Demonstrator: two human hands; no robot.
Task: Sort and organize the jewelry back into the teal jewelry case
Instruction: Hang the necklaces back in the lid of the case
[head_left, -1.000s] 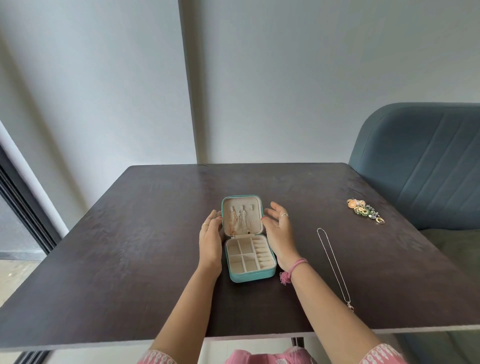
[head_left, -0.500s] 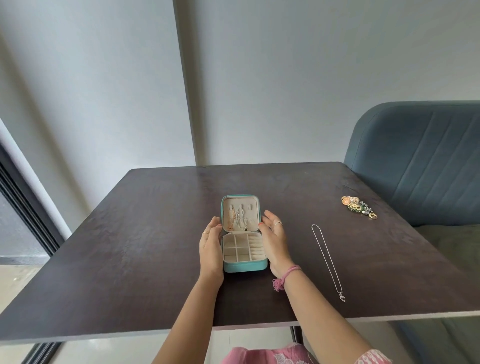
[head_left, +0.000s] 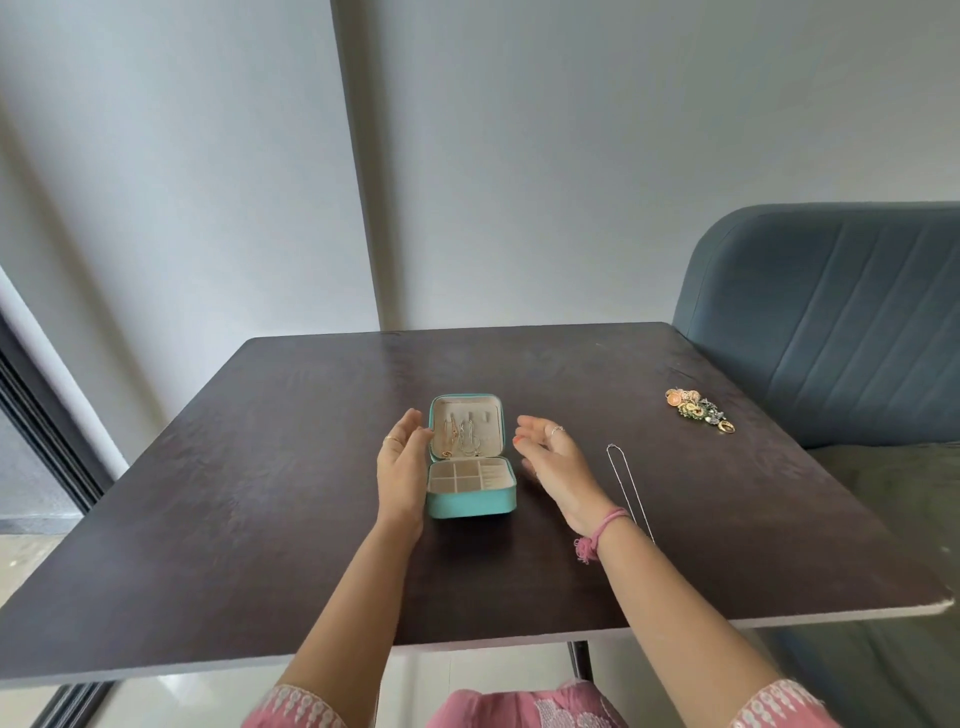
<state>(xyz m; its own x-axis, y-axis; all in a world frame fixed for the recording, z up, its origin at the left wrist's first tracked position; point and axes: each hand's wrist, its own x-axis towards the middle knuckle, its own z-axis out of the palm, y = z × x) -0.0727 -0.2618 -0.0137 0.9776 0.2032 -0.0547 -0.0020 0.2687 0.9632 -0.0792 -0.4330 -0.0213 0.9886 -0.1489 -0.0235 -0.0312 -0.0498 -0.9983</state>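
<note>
The teal jewelry case stood open on the bench between the two hands, lid upright on the far side. The left hand lay against the case's left wall, fingers straight and touching it, holding nothing. The right hand hovered just off the case's right side, fingers loosely spread and empty. The silver necklace lay just to the right of the right hand, its long axis running away from the person, so that hand was plainly the nearer. The cluster of earrings sat farther right, well apart. The wrist hid the necklace's near end; the pieces hanging in the lid were too small to identify.
</note>
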